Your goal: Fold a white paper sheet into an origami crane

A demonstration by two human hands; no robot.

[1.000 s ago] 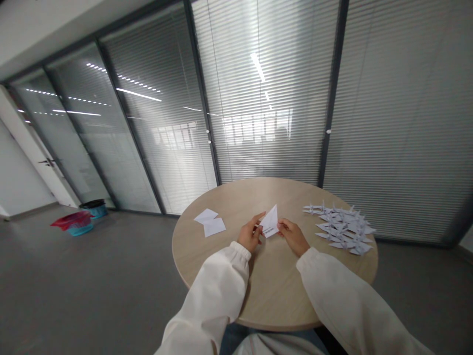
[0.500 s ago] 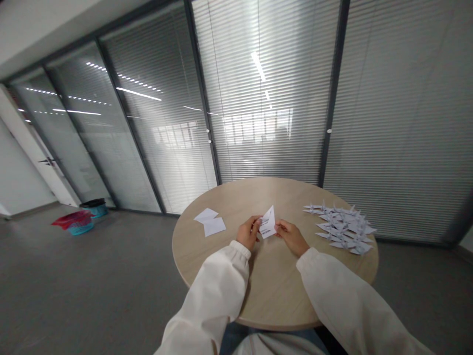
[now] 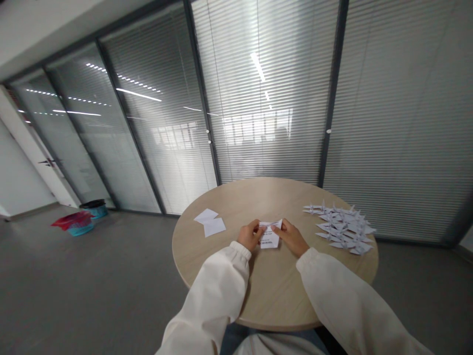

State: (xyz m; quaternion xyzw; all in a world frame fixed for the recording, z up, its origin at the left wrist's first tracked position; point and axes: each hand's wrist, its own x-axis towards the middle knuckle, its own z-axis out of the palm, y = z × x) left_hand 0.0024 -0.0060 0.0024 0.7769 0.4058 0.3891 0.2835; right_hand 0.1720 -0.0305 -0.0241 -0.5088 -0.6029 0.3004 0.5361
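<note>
The folded paper (image 3: 269, 237) is small in the head view. Its creases and the dark printed lines on it cannot be made out, and fingertips cover its upper corners. Both sleeves run off the bottom edge.

Far to the left of the grip, on the floor, stands a blue basket (image 3: 78, 229) with something red (image 3: 72, 219) heaped in it. Just behind it is a dark bin (image 3: 94, 206) whose contents do not show.

The left hand (image 3: 250, 235) pinches the paper's upper left edge and the right hand (image 3: 291, 236) pinches its upper right, fingers closed narrow on the sheet. The paper sits directly between the two hands, low over the round table (image 3: 273, 296). Whether it rests flat on the wood cannot be told. Right of the grip lies a pile of paper cranes (image 3: 343, 226), and left of it lie two loose sheets (image 3: 210, 222).
</note>
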